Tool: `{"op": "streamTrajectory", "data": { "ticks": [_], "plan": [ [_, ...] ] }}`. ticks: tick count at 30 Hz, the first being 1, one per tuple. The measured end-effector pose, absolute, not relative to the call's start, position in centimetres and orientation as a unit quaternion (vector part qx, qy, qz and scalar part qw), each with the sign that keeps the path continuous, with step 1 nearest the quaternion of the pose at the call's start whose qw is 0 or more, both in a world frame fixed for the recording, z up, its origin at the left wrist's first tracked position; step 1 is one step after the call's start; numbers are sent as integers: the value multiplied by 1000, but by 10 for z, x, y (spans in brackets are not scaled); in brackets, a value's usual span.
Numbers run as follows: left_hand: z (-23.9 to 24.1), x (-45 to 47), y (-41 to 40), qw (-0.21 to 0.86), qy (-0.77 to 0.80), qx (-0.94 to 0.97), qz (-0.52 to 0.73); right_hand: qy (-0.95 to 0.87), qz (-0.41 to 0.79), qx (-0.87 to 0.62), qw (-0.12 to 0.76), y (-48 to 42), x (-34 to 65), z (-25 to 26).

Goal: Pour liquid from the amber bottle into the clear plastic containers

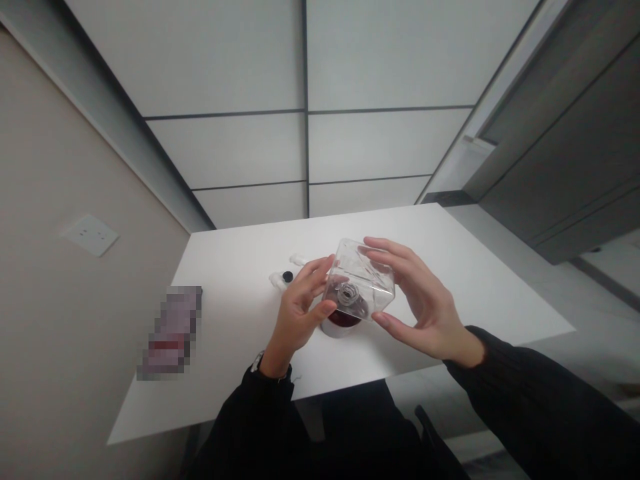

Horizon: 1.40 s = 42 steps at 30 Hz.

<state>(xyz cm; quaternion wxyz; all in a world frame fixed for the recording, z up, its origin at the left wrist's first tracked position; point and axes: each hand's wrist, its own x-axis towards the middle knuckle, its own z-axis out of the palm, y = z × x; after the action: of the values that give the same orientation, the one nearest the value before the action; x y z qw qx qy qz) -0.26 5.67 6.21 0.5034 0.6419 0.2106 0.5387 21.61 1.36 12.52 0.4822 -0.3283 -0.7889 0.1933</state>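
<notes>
I hold a clear square plastic bottle [361, 280] above the white table [450, 280], tipped with its round neck toward me. My left hand [299, 313] grips its left side, thumb near the neck. My right hand [425, 300] curls around its right side, fingers over the top and thumb below. Under the bottle, a white round dish with dark red contents [341, 324] stands on the table.
A small white part with a black cap [283, 278] and another white piece [299, 259] lie behind my left hand. A blurred-out patch [170, 332] covers the table's left edge. A wall socket [90, 235] is on the left wall.
</notes>
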Motion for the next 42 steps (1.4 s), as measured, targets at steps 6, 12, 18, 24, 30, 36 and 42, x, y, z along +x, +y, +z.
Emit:
{"op": "streamTrajectory", "data": {
  "ticks": [6,12,18,24,30,36,42],
  "plan": [
    [60,-2,56,491,217,649,540,-792,193,-319,483,14,216,126],
    [54,-2,59,474,199,654,554,-790,210,-295,495,16,216,125],
    [54,-2,59,463,194,658,562,-794,207,-283,497,18,215,127],
    [56,0,58,491,156,639,571,-790,214,-282,501,18,214,126],
    [59,-1,59,468,168,657,567,-790,209,-280,504,20,213,126],
    [60,-3,60,456,184,664,563,-789,209,-281,504,20,213,125],
    [55,-6,61,420,199,688,557,-791,210,-277,504,21,214,125]
  ]
}}
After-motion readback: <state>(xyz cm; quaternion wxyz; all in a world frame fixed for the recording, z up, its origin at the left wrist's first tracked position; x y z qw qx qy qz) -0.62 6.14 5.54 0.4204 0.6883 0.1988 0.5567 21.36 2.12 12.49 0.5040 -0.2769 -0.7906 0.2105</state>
